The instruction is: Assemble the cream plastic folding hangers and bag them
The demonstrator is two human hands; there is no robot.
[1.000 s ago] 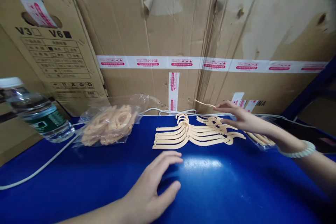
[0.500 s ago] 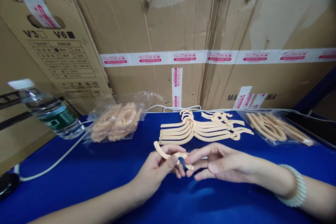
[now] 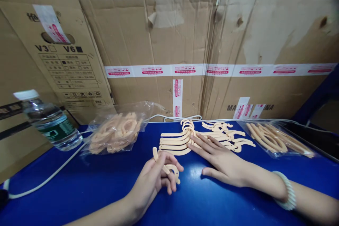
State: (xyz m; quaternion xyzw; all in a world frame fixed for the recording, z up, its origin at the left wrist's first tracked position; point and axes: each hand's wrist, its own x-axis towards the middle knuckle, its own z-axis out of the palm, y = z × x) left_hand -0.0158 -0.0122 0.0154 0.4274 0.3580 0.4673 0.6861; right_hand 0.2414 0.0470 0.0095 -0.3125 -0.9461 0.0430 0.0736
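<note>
My left hand [image 3: 159, 176] is closed on a beige folding-hanger piece, with a straight arm [image 3: 155, 153] above the thumb and a curved hook part [image 3: 172, 169] between the fingers. My right hand [image 3: 225, 164], with fingers outstretched, lies over the row of folding hangers [image 3: 173, 142]. Its fingertips are at the middle joints and hide part of the right arms; whether they press on them I cannot tell. Behind that hand lie several loose hook pieces [image 3: 217, 126].
At left a clear bag [image 3: 116, 134] holds more beige pieces, beside a water bottle [image 3: 53, 123]. A bag of curved arms [image 3: 278, 139] lies at right. White cable [image 3: 47, 180] runs along the blue tabletop [image 3: 106, 183]. Cardboard boxes [image 3: 148, 95] stand at the back.
My right hand has left the piece in my left hand and moved forward onto the hanger row, fingers spreading. My left hand keeps its piece, now tilted. The camera view has tipped upward slightly.
</note>
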